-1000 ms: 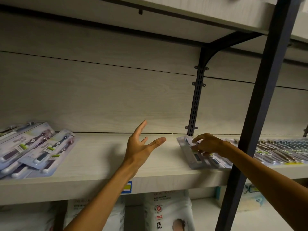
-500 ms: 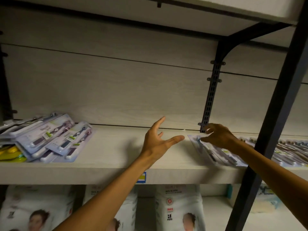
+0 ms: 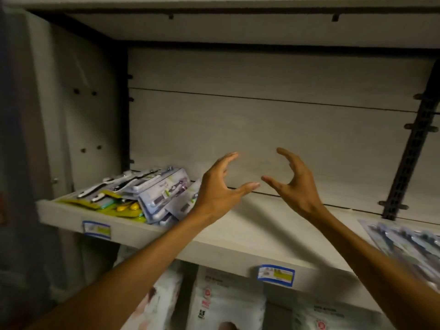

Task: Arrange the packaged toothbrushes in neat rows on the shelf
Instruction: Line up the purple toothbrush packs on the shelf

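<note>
A loose heap of packaged toothbrushes [image 3: 145,198] lies at the left end of the pale wooden shelf [image 3: 250,232], packs overlapping at different angles, some yellow and green. More toothbrush packs [image 3: 404,244] lie flat at the right edge, blurred. My left hand [image 3: 219,189] hovers above the shelf just right of the heap, fingers spread and loosely bent, holding nothing. My right hand [image 3: 292,182] hangs beside it, palm facing the left hand, also holding nothing.
A black slotted bracket rail [image 3: 409,158] runs up the back wall at right. Blue-and-yellow price tags [image 3: 276,275] sit on the shelf's front edge. White bagged goods [image 3: 228,303] fill the level below. The upper shelf board [image 3: 214,27] hangs overhead.
My right hand has let go of the pack at the right and swung left to face my left hand. The view has turned left, bringing the heap closer to centre.
</note>
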